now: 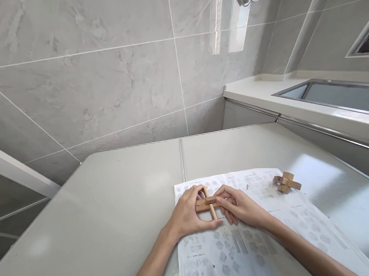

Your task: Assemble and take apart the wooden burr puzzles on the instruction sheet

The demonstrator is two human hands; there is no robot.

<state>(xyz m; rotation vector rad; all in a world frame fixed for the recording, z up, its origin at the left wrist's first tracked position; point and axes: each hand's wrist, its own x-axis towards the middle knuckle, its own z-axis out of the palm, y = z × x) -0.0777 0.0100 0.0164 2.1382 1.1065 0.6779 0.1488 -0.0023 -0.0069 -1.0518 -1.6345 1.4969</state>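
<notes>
A partly joined wooden burr puzzle [202, 205] of crossing light-brown sticks sits between my hands, over a printed paper sheet [229, 247]. My left hand [192, 212] grips it, with thumb and index finger at the two ends of the thin crossing stick. From the right, my right hand [237, 203] pinches a short wooden piece at the crossing; its fingertips partly hide the joint. Farther right, on the sheet's edge, rests another wooden burr puzzle [286, 182] with its pieces interlocked in a cross.
The sheet, printed with small puzzle diagrams, lies on a glossy white table [128, 196] with a seam across it. A white counter [252, 88] with a sink [338, 95] stands at the right. Grey tiled wall [100, 85] rises behind the table.
</notes>
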